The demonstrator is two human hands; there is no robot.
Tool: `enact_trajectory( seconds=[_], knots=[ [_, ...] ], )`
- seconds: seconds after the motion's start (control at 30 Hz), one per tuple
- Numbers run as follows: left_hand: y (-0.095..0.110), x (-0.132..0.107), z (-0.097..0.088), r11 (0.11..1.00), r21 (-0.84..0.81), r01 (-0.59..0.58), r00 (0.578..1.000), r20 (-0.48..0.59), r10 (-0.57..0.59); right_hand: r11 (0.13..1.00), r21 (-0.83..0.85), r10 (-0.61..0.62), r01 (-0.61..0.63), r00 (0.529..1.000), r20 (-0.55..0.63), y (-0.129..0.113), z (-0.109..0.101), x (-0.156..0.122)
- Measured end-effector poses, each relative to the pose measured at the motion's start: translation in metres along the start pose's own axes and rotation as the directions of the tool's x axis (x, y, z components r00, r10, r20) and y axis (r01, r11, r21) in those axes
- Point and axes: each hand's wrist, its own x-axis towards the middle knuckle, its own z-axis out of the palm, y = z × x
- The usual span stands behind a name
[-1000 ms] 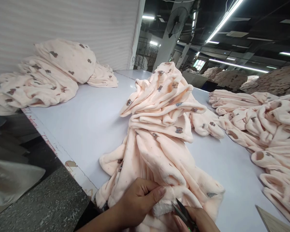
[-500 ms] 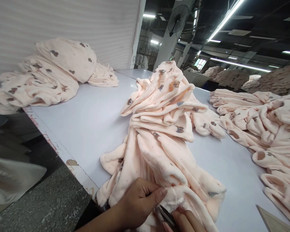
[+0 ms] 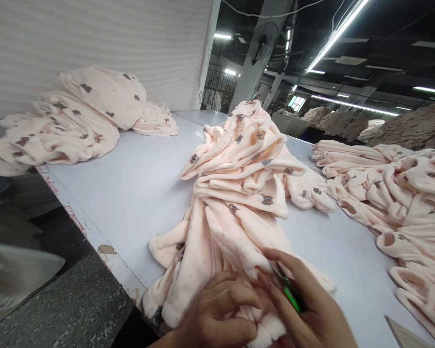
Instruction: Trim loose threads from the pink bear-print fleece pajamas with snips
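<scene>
Peach fleece garment (image 3: 235, 237): head view. Plush cloth dotted with small brown prints runs from the middle of the frame down to the lower middle. Its near end is bunched at the table's front edge, right under both hands.
Left hand (image 3: 217, 314): lower middle, back of the hand up. Fingers curled, thumb pressed in, pinching a fold of the peach fleece garment.
Right hand (image 3: 311, 302): lower right of centre, just beside the left hand and resting on the same bunch of cloth. It is clasped around a green-handled tool, with the fingertips stretched forward over the fleece.
Green-handled tool (image 3: 292, 299): only a bright green strip peeks out under the right hand's fingers. The working end is hidden, so its kind cannot be told.
Centre heap of matching peach fleece (image 3: 246, 145): piled high mid-frame, fold upon fold, sitting on the far part of the held garment.
White flat tabletop (image 3: 130, 183): spreads from lower middle to upper middle, its front edge chipped at lower left.
Left pile of peach fleece (image 3: 76, 116): upper left, slumped against the wall, well apart from the hands.
Right pile of peach fleece (image 3: 402, 193): right edge, sleeves and cuffs tumbling toward the lower right corner.
Ribbed white shutter wall (image 3: 94, 38): fills the upper left.
Black wall fan (image 3: 263, 41): top centre, on a pillar.
Long ceiling strip light (image 3: 333, 34): upper right, lit.
Grey speckled slab (image 3: 68, 309): lower left, below the table edge.
Pale board corner (image 3: 406, 333): lower right, lying on the tabletop.
</scene>
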Motion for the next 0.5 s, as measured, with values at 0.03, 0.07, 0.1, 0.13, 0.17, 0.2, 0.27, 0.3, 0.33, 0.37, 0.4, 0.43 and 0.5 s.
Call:
enact_trajectory(
  seconds=[0.03, 0.07, 0.1, 0.13, 0.17, 0.2, 0.27, 0.3, 0.33, 0.37, 0.4, 0.43, 0.5],
  knots=[
    [-0.004, -0.001, -0.001, 0.999, -0.054, 0.008, 0.999, 0.047, -0.005, 0.996, 0.061, 0.067, -0.069, 0.997, 0.046, 0.005, 0.002, 0.004],
    [-0.008, -0.003, -0.002, 0.994, -0.100, 0.044, 0.993, 0.109, -0.033, 0.983, 0.106, 0.144, -0.152, 0.987, 0.073, 0.012, 0.001, 0.008],
    [-0.012, -0.005, -0.004, 0.990, -0.111, 0.083, 0.983, 0.172, -0.063, 0.969, 0.114, 0.215, -0.218, 0.976, 0.038, 0.020, -0.003, 0.011],
    [-0.015, -0.008, -0.006, 0.990, -0.079, 0.120, 0.966, 0.242, -0.097, 0.955, 0.128, 0.271, -0.268, 0.963, -0.004, 0.028, -0.009, 0.015],
    [-0.018, -0.010, -0.008, 0.989, -0.025, 0.149, 0.944, 0.300, -0.135, 0.937, 0.160, 0.321, -0.310, 0.946, -0.046, 0.035, -0.017, 0.018],
    [-0.019, -0.012, -0.010, 0.986, 0.027, 0.165, 0.926, 0.340, -0.164, 0.906, 0.231, 0.378, -0.355, 0.924, -0.062, 0.041, -0.024, 0.021],
    [-0.015, -0.011, -0.012, 0.963, 0.093, 0.253, 0.885, 0.380, -0.270, 0.811, 0.379, 0.490, -0.447, 0.871, -0.022, 0.048, -0.036, 0.024],
    [-0.011, -0.007, -0.013, 0.943, 0.114, 0.312, 0.862, 0.382, -0.332, 0.777, 0.416, 0.520, -0.473, 0.854, -0.002, 0.049, -0.039, 0.023],
    [-0.006, -0.002, -0.012, 0.919, 0.132, 0.371, 0.840, 0.374, -0.393, 0.765, 0.423, 0.529, -0.485, 0.849, 0.017, 0.048, -0.040, 0.022],
    [0.000, 0.005, -0.011, 0.891, 0.148, 0.429, 0.815, 0.361, -0.453, 0.782, 0.400, 0.511, -0.478, 0.859, 0.028, 0.046, -0.038, 0.019],
    [0.006, 0.013, -0.009, 0.859, 0.165, 0.485, 0.788, 0.342, -0.511, 0.812, 0.366, 0.477, -0.454, 0.878, 0.031, 0.044, -0.036, 0.015],
    [0.012, 0.022, -0.006, 0.825, 0.176, 0.536, 0.763, 0.316, -0.563, 0.843, 0.328, 0.434, -0.426, 0.899, 0.053, 0.042, -0.033, 0.011],
    [0.021, 0.039, -0.001, 0.757, 0.182, 0.628, 0.715, 0.250, -0.653, 0.904, 0.241, 0.350, -0.353, 0.935, 0.057, 0.037, -0.027, 0.001]
  ],
)
